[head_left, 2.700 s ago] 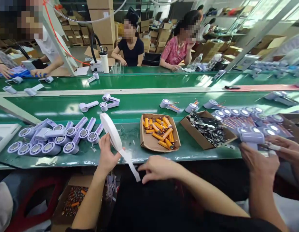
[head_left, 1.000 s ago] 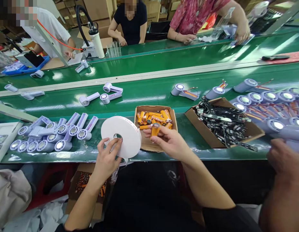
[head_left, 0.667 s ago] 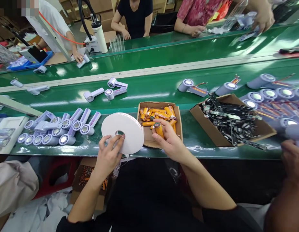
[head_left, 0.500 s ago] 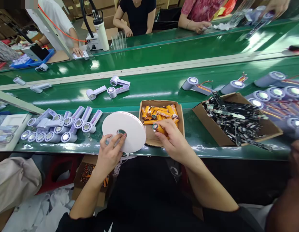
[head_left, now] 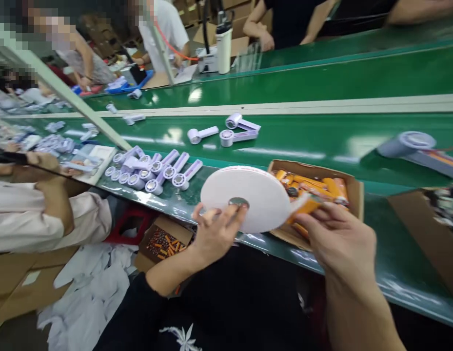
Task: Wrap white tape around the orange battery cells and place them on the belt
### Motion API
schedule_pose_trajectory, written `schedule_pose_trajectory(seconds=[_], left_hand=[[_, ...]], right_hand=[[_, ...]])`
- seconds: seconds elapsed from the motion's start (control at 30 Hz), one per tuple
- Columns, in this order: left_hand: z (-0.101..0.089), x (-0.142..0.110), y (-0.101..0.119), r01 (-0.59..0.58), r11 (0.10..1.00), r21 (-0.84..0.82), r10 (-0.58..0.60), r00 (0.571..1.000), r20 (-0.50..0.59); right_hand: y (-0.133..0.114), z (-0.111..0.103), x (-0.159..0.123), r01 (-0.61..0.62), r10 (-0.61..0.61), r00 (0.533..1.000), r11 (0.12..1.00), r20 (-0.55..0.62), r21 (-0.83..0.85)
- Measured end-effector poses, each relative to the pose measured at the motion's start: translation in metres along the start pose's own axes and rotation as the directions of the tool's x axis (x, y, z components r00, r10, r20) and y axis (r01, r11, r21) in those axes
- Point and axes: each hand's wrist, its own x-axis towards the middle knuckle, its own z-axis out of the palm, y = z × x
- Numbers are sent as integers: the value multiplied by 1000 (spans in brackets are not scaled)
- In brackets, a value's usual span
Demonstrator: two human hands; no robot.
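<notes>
My left hand grips a large white reel, with its fingertips at the central hole; the reel is tilted, its flat face towards me. At the reel's right edge, my right hand pinches an orange cylindrical battery. A pale strip lies between the reel's edge and the battery, blurred, so I cannot tell whether it is stuck on. Behind both, a shallow cardboard box holds several orange batteries.
Lavender handheld fan bodies are piled left of the reel, and several more lie on the green conveyor. On the right stands a carton of circuit boards. A co-worker's arm is at the left; other people stand across the line.
The view has swung left, so the scene sits further right. My right hand has brought the battery from above the box to the reel's edge. My left hand keeps hold of the reel.
</notes>
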Motion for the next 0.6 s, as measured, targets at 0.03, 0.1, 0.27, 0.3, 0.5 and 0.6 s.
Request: schedule_pose_trajectory(seconds=[0.03, 0.1, 0.27, 0.3, 0.5, 0.6], left_hand=[[4, -1, 8, 43, 999, -16, -43, 999, 7], [8, -7, 22, 89, 995, -45, -89, 996, 4], [0, -43, 4, -66, 982, -177, 86, 990, 109], [0, -48, -12, -65, 978, -198, 106, 973, 203], [46, 40, -109, 196, 904, -379, 69, 810, 582], [87, 141, -109, 260, 905, -337, -52, 854, 518]], right_hand=[[4, 10, -3, 41, -24, 991, 992, -131, 123], [11, 22, -8, 93, -7, 956, 956, -295, 279], [13, -17, 28, 51, 58, 932, 956, -358, 289], [10, -31, 37, 111, 6, 914, 958, -405, 266], [10, -50, 33, 42, 17, 974, 967, -224, 252], [12, -38, 19, 76, -22, 984, 949, -176, 306]])
